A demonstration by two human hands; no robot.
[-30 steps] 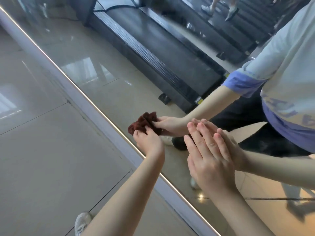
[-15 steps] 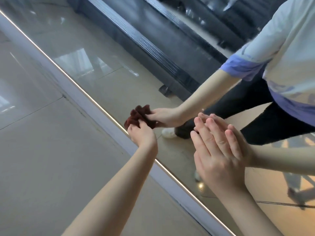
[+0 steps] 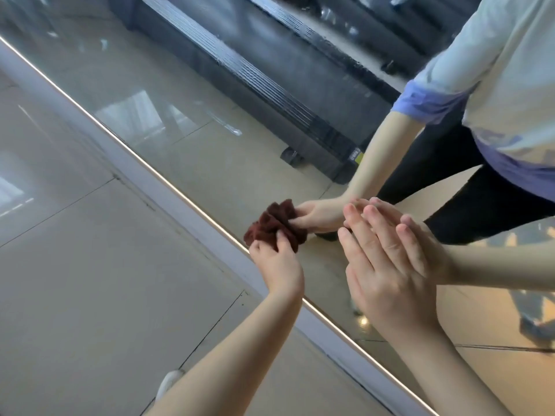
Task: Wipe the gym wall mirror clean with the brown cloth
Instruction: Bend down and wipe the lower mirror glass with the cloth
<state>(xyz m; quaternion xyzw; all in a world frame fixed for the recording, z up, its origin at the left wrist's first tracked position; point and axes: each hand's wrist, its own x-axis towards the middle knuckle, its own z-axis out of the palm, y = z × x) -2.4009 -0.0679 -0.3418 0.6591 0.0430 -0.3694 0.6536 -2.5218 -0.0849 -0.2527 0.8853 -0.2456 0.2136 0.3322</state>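
From the head view, the left hand [image 3: 276,265] has its fingers [image 3: 282,237] curled tight round the bunched brown cloth [image 3: 270,225], pressed to the mirror [image 3: 180,115] at centre frame, just above the pale frame strip [image 3: 168,187]. The right hand [image 3: 387,265] lies flat on the glass just right of it, fingers straight and together (covering part of its own reflection). A treadmill [image 3: 270,70] shows reflected at the top; floor tiles [image 3: 90,265] fill the lower left, with a white shoe [image 3: 168,382] at the bottom edge.
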